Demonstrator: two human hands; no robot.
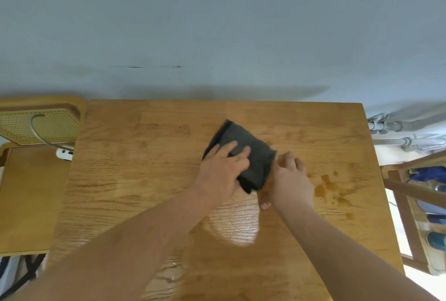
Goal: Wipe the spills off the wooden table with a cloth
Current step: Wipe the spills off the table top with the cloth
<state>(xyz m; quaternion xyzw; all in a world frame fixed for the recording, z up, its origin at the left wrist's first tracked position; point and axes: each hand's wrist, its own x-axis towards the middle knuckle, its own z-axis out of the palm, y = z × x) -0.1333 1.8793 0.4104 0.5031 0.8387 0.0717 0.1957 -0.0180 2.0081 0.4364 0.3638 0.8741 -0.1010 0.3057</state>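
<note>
Pressing the left hand (224, 168) flat on a folded dark grey cloth (253, 158), fingers spread and nearly straight across its top. Right hand (290, 177) hard against the cloth's right edge, fingers curled down toward the wooden surface (135, 180), thumb tucked by the near corner. Cannot tell about that hand: pinching the cloth's edge or merely touching it, hidden behind the knuckles. Both hands close together, only the cloth's edge between them. Cloth lying on the surface under and just ahead of the left hand, turned at an angle, one corner pointing away toward the wall (217, 23). Just right of the right hand, brown spills (323, 188): one larger puddle, with smaller drops and streaks around it. Nearer than the hands, between the two forearms, a wet sheen (236, 223) on the wood grain. Well left of the left hand, past the surface's edge, a wooden chair (41, 127) with a woven back, and a white object (64, 153) beside it, too small to identify. Well right of the right hand, a wooden rack (410, 192) with blurred blue items.
</note>
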